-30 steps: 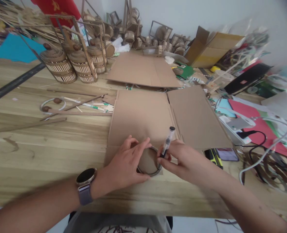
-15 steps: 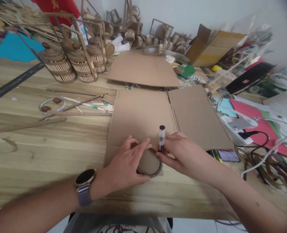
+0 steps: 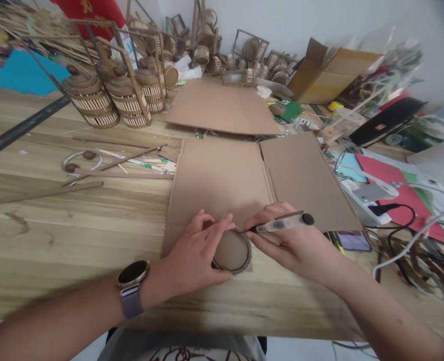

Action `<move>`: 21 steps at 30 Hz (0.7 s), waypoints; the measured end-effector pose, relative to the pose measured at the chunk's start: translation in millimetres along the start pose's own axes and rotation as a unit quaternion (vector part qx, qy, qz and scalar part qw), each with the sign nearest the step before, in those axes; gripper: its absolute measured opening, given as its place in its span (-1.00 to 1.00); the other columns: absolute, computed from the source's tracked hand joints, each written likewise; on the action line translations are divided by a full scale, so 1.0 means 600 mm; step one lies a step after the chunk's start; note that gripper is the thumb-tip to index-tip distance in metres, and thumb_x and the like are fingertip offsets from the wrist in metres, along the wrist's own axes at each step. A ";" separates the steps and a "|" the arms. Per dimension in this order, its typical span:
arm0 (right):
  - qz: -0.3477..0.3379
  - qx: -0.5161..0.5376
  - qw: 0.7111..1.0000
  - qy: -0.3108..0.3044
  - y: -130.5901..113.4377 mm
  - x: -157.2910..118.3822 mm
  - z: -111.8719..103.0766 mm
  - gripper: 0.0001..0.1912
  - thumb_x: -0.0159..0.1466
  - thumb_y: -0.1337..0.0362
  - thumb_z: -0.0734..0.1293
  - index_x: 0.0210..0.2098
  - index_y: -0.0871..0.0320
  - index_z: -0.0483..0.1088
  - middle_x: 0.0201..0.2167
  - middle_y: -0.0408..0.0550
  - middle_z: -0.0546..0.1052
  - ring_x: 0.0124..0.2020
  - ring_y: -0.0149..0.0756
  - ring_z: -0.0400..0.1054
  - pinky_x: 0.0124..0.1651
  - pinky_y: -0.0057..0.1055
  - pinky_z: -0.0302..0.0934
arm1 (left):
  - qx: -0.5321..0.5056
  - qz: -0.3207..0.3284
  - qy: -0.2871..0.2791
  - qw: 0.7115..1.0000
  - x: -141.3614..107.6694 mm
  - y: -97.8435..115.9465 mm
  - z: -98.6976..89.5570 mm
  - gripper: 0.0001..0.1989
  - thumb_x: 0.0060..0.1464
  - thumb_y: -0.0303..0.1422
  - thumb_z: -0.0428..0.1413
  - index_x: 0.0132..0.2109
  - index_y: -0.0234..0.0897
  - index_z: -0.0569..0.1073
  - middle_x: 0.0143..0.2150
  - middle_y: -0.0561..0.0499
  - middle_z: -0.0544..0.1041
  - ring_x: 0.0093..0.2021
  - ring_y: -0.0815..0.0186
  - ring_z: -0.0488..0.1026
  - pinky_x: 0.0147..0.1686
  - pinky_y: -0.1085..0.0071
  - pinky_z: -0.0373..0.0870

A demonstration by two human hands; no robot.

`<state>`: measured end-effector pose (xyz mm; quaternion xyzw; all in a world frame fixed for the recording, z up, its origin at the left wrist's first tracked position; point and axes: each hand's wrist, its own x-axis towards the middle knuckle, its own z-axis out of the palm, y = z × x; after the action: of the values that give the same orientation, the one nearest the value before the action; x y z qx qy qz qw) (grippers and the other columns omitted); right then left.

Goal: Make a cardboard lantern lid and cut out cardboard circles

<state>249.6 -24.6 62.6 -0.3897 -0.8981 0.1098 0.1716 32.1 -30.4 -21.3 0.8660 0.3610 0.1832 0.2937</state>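
A round brown ring (image 3: 249, 256) lies flat near the front edge of a cardboard sheet (image 3: 218, 173), with plain brown cardboard showing inside it. My left hand (image 3: 192, 255) steadies the ring from the left, thumb at its near side and fingers at its far side. Pinched in my right hand (image 3: 300, 253) is a pen (image 3: 282, 222) with a clear barrel and a dark end. It leans to the right, and its tip is at the upper right of the ring's rim. Whether the tip touches the cardboard, I cannot tell.
Wooden lidded baskets (image 3: 90, 100) with tall handles stand at the back left. Thin strips and a pale hoop (image 3: 100, 161) with brown balls lie on the left. A second cardboard piece (image 3: 222, 105) sits farther back. Cables (image 3: 413, 250) and a phone (image 3: 353, 240) are at the right.
The pen has tipped from upright to leaning right, its tip now at the ring's upper right. My right hand has turned with it. My left hand and the ring stay in place.
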 end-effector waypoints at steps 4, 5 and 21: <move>-0.010 -0.005 1.000 0.007 0.001 -0.011 0.010 -0.80 0.42 0.31 0.22 -0.25 0.14 0.47 -0.39 -0.06 0.63 -0.34 -0.23 0.49 -0.18 -0.23 0.27 | 0.003 0.002 0.006 1.000 0.001 0.000 0.002 0.08 -0.11 -0.27 0.35 0.42 -0.19 -0.11 0.26 -0.07 0.43 0.18 -0.06 0.23 0.31 -0.15 -0.02; -0.007 -0.004 1.000 0.006 0.001 -0.014 0.011 -0.81 0.42 0.31 0.22 -0.25 0.14 0.46 -0.39 -0.05 0.63 -0.34 -0.23 0.48 -0.18 -0.23 0.27 | 0.003 0.003 0.006 1.000 0.001 0.000 0.002 0.08 -0.11 -0.27 0.34 0.42 -0.19 -0.11 0.25 -0.06 0.44 0.18 -0.06 0.23 0.31 -0.15 -0.02; -0.003 -0.065 0.997 -0.034 -0.044 -0.042 0.014 -0.73 0.39 0.41 0.17 -0.33 0.17 0.47 -0.47 -0.06 0.57 -0.40 -0.21 0.42 -0.21 -0.20 0.16 | 0.004 0.005 -0.007 1.000 0.003 -0.001 0.000 0.07 -0.12 -0.26 0.37 0.39 -0.26 -0.07 0.26 -0.07 0.42 0.17 -0.11 0.20 0.31 -0.14 -0.03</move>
<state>244.6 -61.5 58.0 -0.3935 -0.9097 0.0641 0.1159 33.0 -28.7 -21.3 0.8701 0.3553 0.1776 0.2920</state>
